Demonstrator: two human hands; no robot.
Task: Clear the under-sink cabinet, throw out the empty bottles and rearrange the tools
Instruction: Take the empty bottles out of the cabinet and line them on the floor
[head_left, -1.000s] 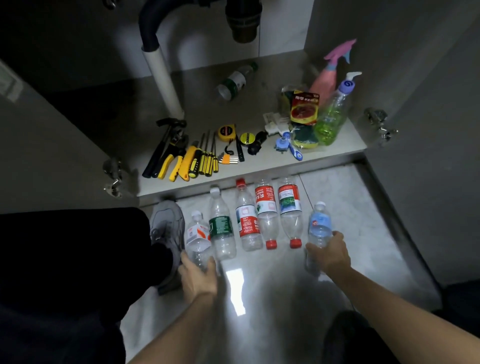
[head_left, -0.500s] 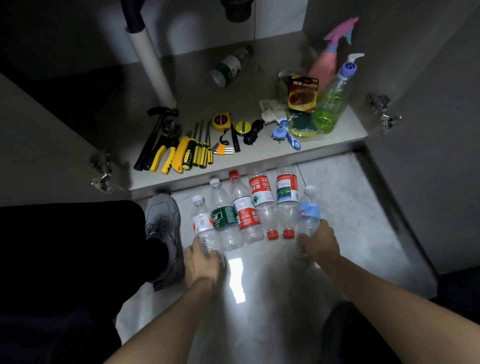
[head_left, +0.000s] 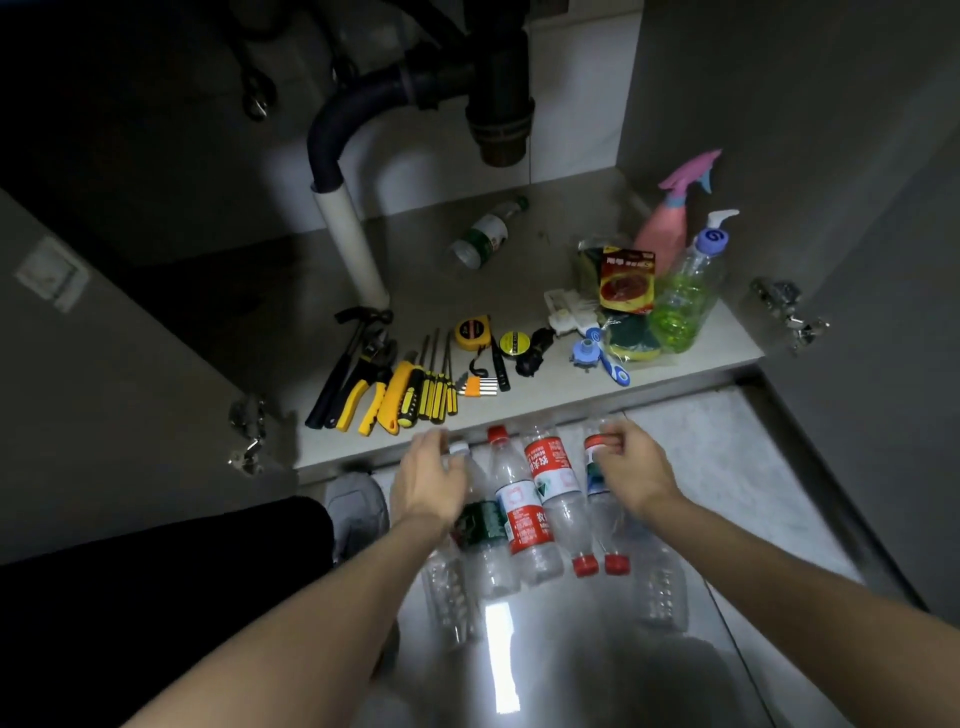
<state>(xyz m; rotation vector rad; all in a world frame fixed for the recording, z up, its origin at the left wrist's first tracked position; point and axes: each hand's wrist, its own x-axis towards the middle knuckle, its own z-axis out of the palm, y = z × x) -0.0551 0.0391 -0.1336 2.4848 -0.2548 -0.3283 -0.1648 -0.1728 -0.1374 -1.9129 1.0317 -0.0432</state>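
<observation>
Both forearms are bare to the edge of view, with no sleeves, watch or rings showing on the left hand (head_left: 434, 475) or the right hand (head_left: 631, 467). The leg at the left wears dark black trousers (head_left: 156, 571). Its foot is in a grey, soft-looking sneaker with a rounded toe (head_left: 356, 506).

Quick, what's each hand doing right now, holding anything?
Left hand: open, fingers relaxed over the white-capped bottle, not clearly gripping it.
Right hand: fingers curled round the upturned bottle at the row's right.

six floor bottles (head_left: 519, 514), two spray bottles (head_left: 685, 291)
</observation>
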